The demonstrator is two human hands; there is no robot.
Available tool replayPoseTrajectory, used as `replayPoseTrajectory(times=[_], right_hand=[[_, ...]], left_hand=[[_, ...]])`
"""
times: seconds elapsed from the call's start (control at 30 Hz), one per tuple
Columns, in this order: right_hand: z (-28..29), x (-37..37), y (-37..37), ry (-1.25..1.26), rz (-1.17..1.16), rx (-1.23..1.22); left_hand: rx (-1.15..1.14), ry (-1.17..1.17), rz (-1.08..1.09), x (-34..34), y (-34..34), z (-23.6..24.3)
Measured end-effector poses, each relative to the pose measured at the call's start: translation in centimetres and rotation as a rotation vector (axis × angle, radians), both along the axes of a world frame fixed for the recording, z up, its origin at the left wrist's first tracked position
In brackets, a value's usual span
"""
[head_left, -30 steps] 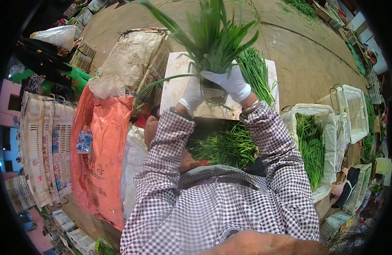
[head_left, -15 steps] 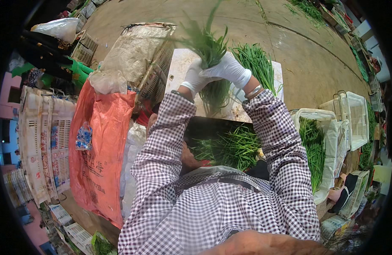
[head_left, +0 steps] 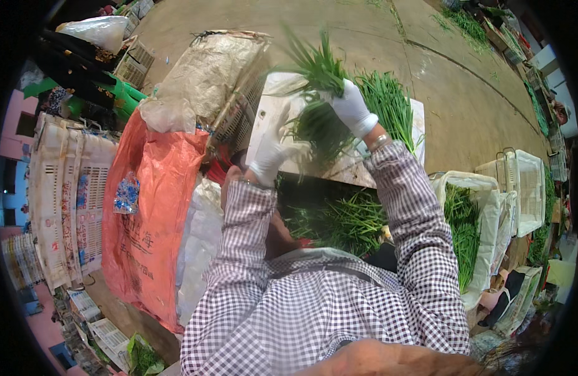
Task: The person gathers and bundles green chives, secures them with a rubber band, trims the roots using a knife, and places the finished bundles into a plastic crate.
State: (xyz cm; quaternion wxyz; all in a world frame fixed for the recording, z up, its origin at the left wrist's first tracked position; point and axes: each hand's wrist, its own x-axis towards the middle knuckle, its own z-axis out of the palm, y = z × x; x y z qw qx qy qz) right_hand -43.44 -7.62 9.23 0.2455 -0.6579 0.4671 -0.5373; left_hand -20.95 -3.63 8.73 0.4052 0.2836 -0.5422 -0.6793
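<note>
- Grips a bunch of long green leaves [head_left: 324,76] in the white-gloved right hand [head_left: 353,109], fingers closed around the middle, in the view from the head.
- Holds that bunch up over a white board [head_left: 273,97], leaf tips pointing away from the body and blurred, lower ends hanging toward the near side.
- Shows the white-gloved left hand [head_left: 273,151] open, fingers apart and blurred, just beside the bunch; cannot tell whether touching.
- Displays a heap of green stalks [head_left: 389,103] lying along the board's right side, near the right hand.
- Includes loose greens [head_left: 351,222] between the board and the lap.
- Wears checked sleeves [head_left: 242,216], with a bracelet [head_left: 380,141] on the right wrist.
- Takes in, at right, a white-lined crate [head_left: 491,219] of more greens [head_left: 461,238]; at left, an orange-red sack [head_left: 160,219].
</note>
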Motion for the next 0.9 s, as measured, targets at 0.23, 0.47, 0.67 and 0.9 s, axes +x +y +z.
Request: replayPoseTrajectory(times=[0.23, 0.47, 0.67, 0.9], right_hand=[[2.6, 0.6, 1.7, 0.045, -0.001, -0.051], [2.4, 1.2, 1.6, -0.095, 0.046, 0.021], [11.3, 1.0, 5.6, -0.485, -0.194, 0.127], [9.1, -12.8, 5.8, -1.062, -0.474, 0.152]], left_hand=[[0.091, -0.019, 0.303, 4.6, 4.0, -5.2], [0.380, 0.153, 0.401, 4.1, 4.8, -10.9], [0.459, 0.010, 0.330, 2.4, 3.5, -11.7], [0.598, 0.788, -0.217, -3.6, 6.9, -9.0]])
